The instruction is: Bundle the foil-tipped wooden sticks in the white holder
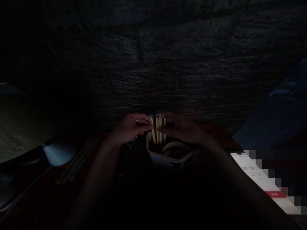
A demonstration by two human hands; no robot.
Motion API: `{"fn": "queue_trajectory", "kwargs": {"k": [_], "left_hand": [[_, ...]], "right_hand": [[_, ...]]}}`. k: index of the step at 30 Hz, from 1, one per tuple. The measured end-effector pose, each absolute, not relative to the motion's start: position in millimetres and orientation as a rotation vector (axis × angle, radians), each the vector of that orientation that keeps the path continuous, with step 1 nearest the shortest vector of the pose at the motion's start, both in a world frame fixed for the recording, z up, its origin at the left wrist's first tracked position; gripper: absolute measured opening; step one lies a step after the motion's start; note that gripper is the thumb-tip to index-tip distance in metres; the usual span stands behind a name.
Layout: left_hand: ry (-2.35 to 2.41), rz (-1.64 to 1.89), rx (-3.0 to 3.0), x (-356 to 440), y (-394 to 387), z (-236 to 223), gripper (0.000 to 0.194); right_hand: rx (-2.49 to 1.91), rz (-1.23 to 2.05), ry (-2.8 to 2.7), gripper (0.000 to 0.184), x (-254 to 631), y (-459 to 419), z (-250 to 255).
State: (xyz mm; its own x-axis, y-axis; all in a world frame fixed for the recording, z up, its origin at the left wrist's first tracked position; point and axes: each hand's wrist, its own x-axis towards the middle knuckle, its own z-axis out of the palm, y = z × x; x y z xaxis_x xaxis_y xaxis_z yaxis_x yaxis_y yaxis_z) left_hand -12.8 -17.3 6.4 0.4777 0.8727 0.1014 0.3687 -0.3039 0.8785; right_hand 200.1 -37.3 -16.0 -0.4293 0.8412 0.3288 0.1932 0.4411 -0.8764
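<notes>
In a very dark scene, I hold a small cluster of slender chopsticks (157, 124) in front of me, a little right of centre, standing in a pale, box-shaped container (160, 161) with rounded corners. The chopsticks are straight and yellowish, like bare wood, and crumpled silvery material (158, 114) that looks like foil catches the light at their tops. They stand close to upright, long axes running up and down; the ones at the left lean slightly, tops tipped to the left, with a narrow gap between them and the straighter group on the right. My left hand (137, 126) pinches the leaning ones between thumb and fingers, and my right hand (178, 127) grasps the other group from the right, its thumb across the front. The lower ends sink into shadow inside the container, next to a round-rimmed object (176, 147) I cannot identify, and my fingers cover part of the sticks, so I cannot count them. More thin sticks (81, 159) lie slantwise on the dark reddish table (40, 204) to the left. At the right, a bright phone (251, 175) shows blurred digits, its edge lost under pixelated blocks. Beyond my hands rises a dim, rough stone-textured wall (155, 70).
</notes>
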Motion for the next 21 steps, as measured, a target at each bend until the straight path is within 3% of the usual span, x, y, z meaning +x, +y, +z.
{"fn": "queue_trajectory", "kwargs": {"k": [5,21], "left_hand": [[0.997,0.753,1.863,-10.1,-16.7,4.4,0.022],[0.971,0.757,1.893,-10.7,-16.7,3.1,0.025]], "right_hand": [[-0.829,1.096,-1.843,0.034,199.0,-38.0,-17.1],[-0.924,0.845,-1.938,0.038,198.0,-37.5,-17.8]]}}
